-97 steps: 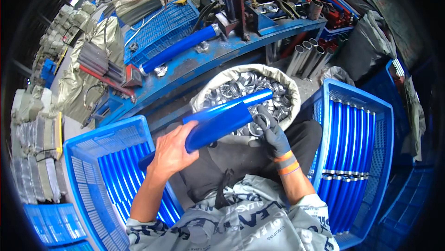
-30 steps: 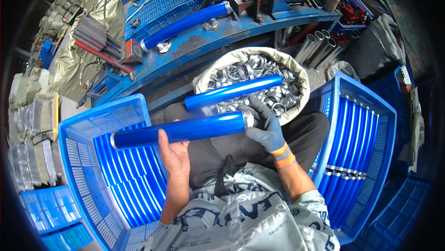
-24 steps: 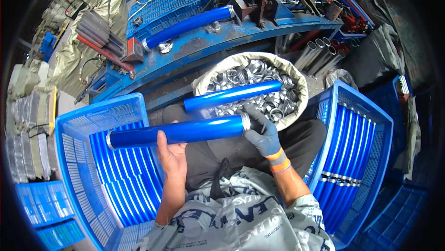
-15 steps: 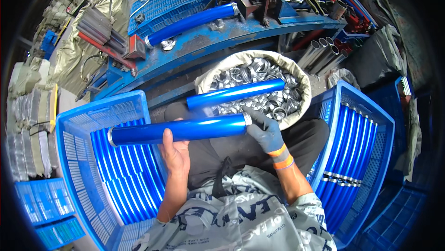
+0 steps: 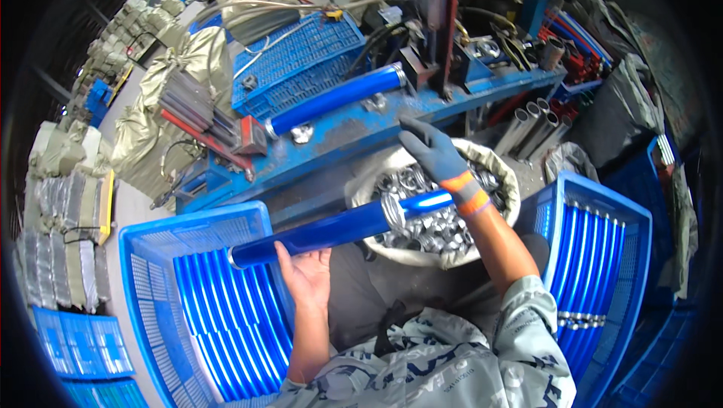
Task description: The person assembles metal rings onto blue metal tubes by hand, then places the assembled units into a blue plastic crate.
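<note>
My bare left hand (image 5: 307,276) holds up a long blue metal tube (image 5: 320,237) from below, thumb against its near side. Silver rings sit on both ends of this tube. My right hand (image 5: 435,153), in a grey-blue glove with an orange cuff, is stretched over the sack with fingers extended and nothing visible in them. Its fingertips come close to the workbench edge, near a second ringed blue tube (image 5: 339,99) lying at the press. Another blue tube (image 5: 428,202) rests across a sack of loose silver rings (image 5: 433,239), partly hidden behind the held tube.
Blue crates of tubes stand on both sides, a left crate (image 5: 143,287) and a right crate (image 5: 636,257). Beyond the sack runs a blue steel workbench (image 5: 316,156) with a press (image 5: 437,31). Bare metal pipes (image 5: 531,126) stand at the right.
My right hand has let go of the tube's right end and moved forward towards the bench. My left hand keeps hold of the tube. The view has tilted up.
</note>
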{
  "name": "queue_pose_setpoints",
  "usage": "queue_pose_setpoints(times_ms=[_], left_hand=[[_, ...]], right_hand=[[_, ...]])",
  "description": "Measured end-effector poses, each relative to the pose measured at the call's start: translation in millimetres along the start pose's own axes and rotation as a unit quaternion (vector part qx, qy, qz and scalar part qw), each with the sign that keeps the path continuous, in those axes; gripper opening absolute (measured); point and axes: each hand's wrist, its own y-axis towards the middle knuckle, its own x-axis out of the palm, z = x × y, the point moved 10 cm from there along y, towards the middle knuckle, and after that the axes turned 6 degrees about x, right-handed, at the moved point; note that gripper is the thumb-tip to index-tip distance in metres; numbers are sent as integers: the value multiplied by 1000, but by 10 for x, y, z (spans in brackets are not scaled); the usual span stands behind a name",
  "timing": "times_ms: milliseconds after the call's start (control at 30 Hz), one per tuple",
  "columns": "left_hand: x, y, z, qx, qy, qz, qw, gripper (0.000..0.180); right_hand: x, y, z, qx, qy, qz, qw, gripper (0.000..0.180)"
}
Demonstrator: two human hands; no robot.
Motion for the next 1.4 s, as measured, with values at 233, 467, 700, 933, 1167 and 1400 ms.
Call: queue_pose_setpoints(times_ms=[233, 467, 700, 933, 1167, 1400], left_hand=[[-247, 362, 473, 49, 7, 30, 998, 46], [-307, 802, 256, 43, 87, 53, 994, 55], [771, 1751, -997, -33, 115, -37, 992, 74], [1033, 3844, -1602, 18, 89, 42, 995, 100], [760, 4141, -1678, -13, 169, 53, 984, 109], [858, 3019, -1774, -65, 298, -49, 951, 85]], right_hand=[[1086, 1939, -164, -172, -552, 91, 811, 76], [996, 2099, -290, -203, -536, 26, 819, 83], [-1006, -12, -952, -132, 39, 181, 974, 82], [-1849, -2031, 123, 60, 151, 243, 956, 83], [-1959, -2917, 408, 137, 152, 320, 925, 78], [-1913, -3173, 333, 141, 220, 303, 916, 63]])
